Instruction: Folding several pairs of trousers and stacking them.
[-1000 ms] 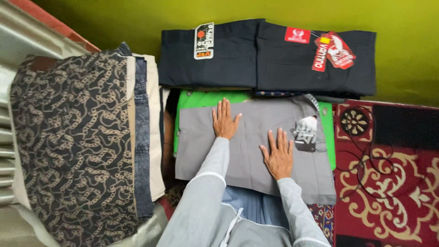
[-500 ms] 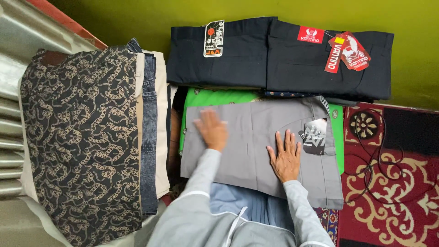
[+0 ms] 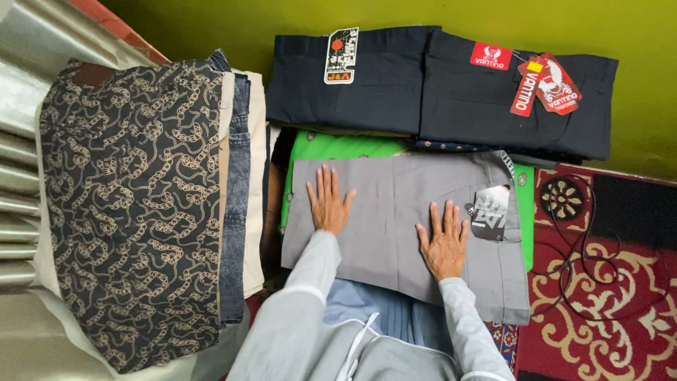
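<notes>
Folded grey trousers (image 3: 395, 190) lie flat in front of me on a green garment (image 3: 338, 147). My left hand (image 3: 328, 202) rests palm down on their left part, fingers spread. On the middle of the same trousers my right hand (image 3: 444, 241) presses flat, just left of a grey hang tag (image 3: 489, 213). Neither hand grips anything. Both arms wear light grey sleeves.
A stack of folded clothes topped by a black chain-patterned piece (image 3: 134, 204) stands at the left. Two folded dark trousers with tags (image 3: 437, 88) lie against the yellow-green wall. A red patterned carpet (image 3: 606, 296) with a thin black cable (image 3: 585, 254) is at the right. Corrugated metal (image 3: 28, 106) is at the far left.
My left hand slid down and left across the grey trousers, then settled flat. The right hand stays flat on the cloth. The view shifted slightly.
</notes>
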